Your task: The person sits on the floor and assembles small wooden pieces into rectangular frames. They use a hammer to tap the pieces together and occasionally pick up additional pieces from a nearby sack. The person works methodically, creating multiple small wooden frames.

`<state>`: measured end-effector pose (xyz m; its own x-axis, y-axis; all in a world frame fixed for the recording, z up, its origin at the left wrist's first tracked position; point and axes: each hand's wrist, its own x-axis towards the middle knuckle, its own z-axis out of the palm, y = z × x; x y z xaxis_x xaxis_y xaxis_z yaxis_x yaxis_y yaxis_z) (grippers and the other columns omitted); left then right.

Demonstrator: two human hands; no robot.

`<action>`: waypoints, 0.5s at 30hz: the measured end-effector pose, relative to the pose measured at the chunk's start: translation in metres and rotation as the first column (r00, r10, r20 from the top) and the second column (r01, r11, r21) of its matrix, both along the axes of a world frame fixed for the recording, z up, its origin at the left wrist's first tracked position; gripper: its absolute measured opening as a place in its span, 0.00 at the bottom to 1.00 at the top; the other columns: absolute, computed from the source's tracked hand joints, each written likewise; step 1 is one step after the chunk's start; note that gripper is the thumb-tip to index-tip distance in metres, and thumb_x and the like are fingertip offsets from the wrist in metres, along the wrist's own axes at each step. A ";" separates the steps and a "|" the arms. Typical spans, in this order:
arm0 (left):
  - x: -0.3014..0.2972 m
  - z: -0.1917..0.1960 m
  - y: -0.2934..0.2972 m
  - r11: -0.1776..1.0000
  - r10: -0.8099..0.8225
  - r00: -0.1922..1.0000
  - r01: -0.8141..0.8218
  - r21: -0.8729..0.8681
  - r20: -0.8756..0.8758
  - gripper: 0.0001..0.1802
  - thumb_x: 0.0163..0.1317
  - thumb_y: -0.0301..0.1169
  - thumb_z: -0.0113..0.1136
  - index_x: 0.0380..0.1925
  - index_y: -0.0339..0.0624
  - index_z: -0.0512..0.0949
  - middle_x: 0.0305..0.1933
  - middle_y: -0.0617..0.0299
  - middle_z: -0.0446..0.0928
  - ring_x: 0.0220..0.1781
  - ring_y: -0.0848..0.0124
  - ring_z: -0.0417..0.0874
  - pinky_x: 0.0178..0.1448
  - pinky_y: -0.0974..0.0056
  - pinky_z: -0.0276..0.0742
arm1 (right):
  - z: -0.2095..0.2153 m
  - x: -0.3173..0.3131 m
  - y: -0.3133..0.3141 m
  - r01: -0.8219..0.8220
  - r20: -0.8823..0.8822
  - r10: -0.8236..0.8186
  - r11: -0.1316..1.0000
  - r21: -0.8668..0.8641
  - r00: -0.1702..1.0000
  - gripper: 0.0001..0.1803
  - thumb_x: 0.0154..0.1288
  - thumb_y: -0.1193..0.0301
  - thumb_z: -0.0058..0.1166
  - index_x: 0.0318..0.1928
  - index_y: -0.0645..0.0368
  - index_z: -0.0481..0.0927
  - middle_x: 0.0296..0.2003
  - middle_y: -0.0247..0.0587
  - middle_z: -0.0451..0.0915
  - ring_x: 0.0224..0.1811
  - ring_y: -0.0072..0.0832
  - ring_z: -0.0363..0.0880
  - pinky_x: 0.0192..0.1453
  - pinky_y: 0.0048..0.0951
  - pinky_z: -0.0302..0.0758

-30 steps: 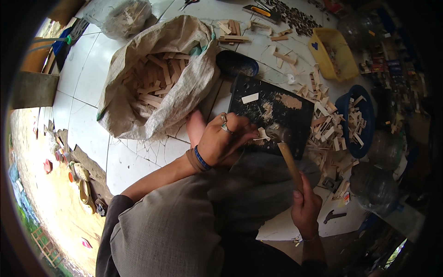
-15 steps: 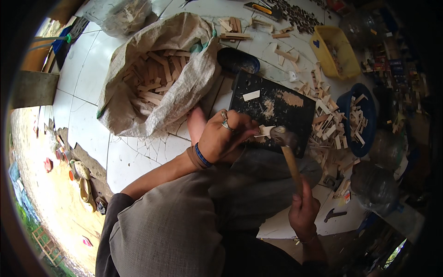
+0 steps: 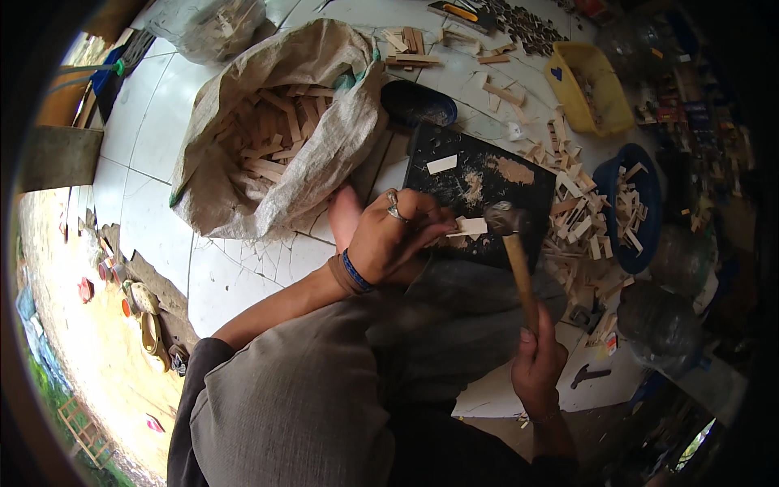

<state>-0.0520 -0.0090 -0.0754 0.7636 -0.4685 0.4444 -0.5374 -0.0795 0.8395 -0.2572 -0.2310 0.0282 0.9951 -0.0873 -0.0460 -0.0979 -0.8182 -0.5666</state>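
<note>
My left hand [image 3: 399,231] pinches a small pale wood piece [image 3: 471,226] by its left end, over the near part of a black board [image 3: 442,152]. In my right hand [image 3: 539,364] is the handle of a hammer [image 3: 522,280]. The hammer's dark head [image 3: 509,219] is just right of the wood piece; whether they touch I cannot tell. Another flat wood piece [image 3: 442,165] lies on the board beside sawdust and chips [image 3: 473,189]. My left fingertips are partly hidden behind the hand.
A woven sack [image 3: 345,134] of wood strips stands at the left. Right of the board are a heap of wood pieces [image 3: 572,219], a blue basin [image 3: 604,180] and a yellow tub [image 3: 570,61]. A second hammer [image 3: 590,375] lies on the floor at the lower right.
The hammer head has shifted slightly up and to the right, away from the wood piece, which now shows more plainly. My left hand keeps nearly the same place.
</note>
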 end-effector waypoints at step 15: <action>0.001 0.000 -0.001 0.999 -0.034 0.999 0.034 -0.021 -0.019 0.14 0.63 0.26 0.72 0.41 0.39 0.74 0.39 0.58 0.84 0.39 0.60 0.84 0.44 0.59 0.77 | 0.008 0.001 0.006 -0.004 0.008 0.004 0.999 0.053 1.000 0.26 0.73 0.78 0.54 0.69 0.68 0.71 0.49 0.57 0.86 0.34 0.38 0.91 0.36 0.33 0.82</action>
<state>-0.0508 -0.0101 -0.0751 0.7559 -0.4853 0.4393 -0.5231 -0.0444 0.8511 -0.2564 -0.2246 0.0366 0.9958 -0.0812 -0.0421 -0.0900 -0.7875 -0.6097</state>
